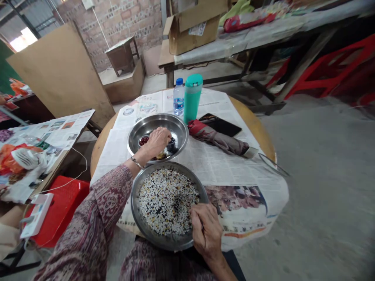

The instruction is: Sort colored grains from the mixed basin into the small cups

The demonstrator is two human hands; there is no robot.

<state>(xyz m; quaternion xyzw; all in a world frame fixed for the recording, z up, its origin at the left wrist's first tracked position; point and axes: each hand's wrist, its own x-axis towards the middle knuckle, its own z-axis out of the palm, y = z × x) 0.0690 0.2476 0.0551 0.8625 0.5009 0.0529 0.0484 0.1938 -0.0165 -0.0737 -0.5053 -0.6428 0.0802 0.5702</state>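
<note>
A metal bowl (137, 224) holds a mix of white, black and yellow grains (166, 201) and stands at the table's near edge. My right hand (206, 230) is curled over its right side, fingers closed at the edge of the grains; whatever they pinch is hidden. Behind it stands a wider steel basin (180, 127) with small heaps sorted inside: dark red beans (143, 141), something black (172, 145) and something yellowish (161, 155). My left hand (159, 139) reaches into this basin above the heaps, fingers bent together near the black one. Its fingertips are partly hidden.
Newspaper (234, 171) covers the round table. Behind the basin stand a water bottle (178, 97) and a turquoise tumbler (192, 99). A folded umbrella (218, 138) and a dark tablet-like device (224, 124) lie to the right. A red stool (63, 203) is at the left.
</note>
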